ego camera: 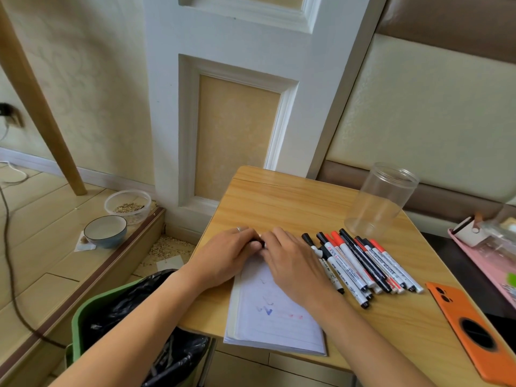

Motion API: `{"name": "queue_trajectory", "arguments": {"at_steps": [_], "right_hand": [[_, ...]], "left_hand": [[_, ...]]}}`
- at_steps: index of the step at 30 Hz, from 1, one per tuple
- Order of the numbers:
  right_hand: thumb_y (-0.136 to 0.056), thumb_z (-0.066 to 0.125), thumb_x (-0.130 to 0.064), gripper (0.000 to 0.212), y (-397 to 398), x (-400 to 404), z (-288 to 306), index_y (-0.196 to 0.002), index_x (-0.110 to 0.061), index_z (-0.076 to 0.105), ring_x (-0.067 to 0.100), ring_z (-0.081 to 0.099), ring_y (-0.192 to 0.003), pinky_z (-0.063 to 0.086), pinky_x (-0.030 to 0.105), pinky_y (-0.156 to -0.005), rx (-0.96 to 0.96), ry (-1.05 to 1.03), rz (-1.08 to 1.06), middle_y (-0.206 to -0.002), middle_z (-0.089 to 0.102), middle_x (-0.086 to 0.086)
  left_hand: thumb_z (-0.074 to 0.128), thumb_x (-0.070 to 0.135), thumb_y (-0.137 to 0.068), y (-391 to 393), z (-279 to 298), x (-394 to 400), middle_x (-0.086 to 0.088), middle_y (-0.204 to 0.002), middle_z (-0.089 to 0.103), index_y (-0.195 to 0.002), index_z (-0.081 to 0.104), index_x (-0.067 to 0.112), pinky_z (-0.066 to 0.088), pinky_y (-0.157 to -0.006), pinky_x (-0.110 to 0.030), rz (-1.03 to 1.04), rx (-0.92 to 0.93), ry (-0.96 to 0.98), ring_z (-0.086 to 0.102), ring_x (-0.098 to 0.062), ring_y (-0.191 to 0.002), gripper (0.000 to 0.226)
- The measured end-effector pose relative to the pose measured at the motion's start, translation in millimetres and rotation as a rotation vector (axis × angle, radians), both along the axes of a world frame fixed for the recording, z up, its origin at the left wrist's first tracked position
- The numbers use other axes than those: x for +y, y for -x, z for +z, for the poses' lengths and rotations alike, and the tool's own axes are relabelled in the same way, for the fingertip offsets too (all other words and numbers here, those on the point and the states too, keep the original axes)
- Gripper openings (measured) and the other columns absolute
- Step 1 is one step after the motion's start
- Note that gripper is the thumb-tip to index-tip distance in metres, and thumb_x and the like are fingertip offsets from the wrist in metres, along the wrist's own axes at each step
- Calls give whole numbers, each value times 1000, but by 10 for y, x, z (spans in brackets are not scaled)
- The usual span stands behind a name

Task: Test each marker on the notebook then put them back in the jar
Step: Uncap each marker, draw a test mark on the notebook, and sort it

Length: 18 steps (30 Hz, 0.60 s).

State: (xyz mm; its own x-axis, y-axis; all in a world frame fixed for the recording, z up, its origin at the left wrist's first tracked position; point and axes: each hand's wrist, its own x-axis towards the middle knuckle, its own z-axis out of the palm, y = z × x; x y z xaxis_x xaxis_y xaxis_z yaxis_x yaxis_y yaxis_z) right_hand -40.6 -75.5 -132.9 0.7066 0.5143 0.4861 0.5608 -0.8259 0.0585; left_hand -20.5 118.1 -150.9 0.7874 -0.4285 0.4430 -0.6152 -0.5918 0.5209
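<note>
Both hands meet over the top of an open lined notebook (275, 317) on the wooden table (279, 196). My left hand (226, 256) and my right hand (290, 263) grip one marker (259, 243) between them; only a short black part of it shows. Faint blue and red scribbles mark the page. A pile of several black- and red-capped whiteboard markers (360, 263) lies just right of my right hand. The clear plastic jar (381, 199) stands empty at the table's far right.
An orange phone (472, 331) lies face down at the table's near right corner. A green bin with a black liner (131, 328) stands below the table's left edge. Two bowls (117, 219) sit on the floor step. A pink tray (485, 247) is at far right.
</note>
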Motion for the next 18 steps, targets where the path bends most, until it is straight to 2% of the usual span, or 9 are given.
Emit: {"name": "queue_trajectory", "arguments": {"at_steps": [5, 9, 13, 15, 18], "right_hand": [[-106, 35, -44, 28, 18, 24, -66, -98, -25, 53, 22, 58, -58, 32, 30, -47, -41, -10, -34, -77, 56, -6], [-108, 28, -49, 30, 26, 54, -53, -104, -29, 50, 23, 60, -60, 34, 32, -47, 0, 12, -63, -76, 61, -5], [-108, 41, -48, 17, 41, 32, -36, -112, -33, 47, 28, 61, -62, 42, 38, -49, 73, -57, -67, -66, 58, -3], [-107, 40, -51, 24, 58, 49, -22, -115, -30, 48, 29, 63, -61, 44, 37, -49, 79, -42, -104, -63, 54, -4], [-106, 35, -56, 35, 81, 78, 0, -115, -23, 44, 29, 66, -68, 43, 37, -53, 149, -62, -202, -73, 64, 0]], "left_hand": [[24, 50, -98, -29, -39, -32, 9, -82, 48, -84, 43, 26, 44, -70, -42, 12, -13, -19, 46, -13, -77, 35], [29, 44, -100, -53, -54, -7, 8, -79, 49, -81, 45, 23, 42, -66, -42, 5, -59, 25, 47, -17, -74, 33], [35, 39, -100, -64, -43, 4, 19, -80, 45, -84, 49, 29, 39, -64, -34, 2, -79, 96, 45, -10, -74, 24], [36, 41, -100, -75, -50, 22, 15, -84, 51, -89, 59, 21, 44, -67, -36, 7, -53, 105, 50, -12, -77, 32], [39, 47, -97, -84, -7, 57, 12, -87, 57, -94, 65, 21, 46, -73, -36, 15, 7, 89, 54, -9, -82, 37]]}}
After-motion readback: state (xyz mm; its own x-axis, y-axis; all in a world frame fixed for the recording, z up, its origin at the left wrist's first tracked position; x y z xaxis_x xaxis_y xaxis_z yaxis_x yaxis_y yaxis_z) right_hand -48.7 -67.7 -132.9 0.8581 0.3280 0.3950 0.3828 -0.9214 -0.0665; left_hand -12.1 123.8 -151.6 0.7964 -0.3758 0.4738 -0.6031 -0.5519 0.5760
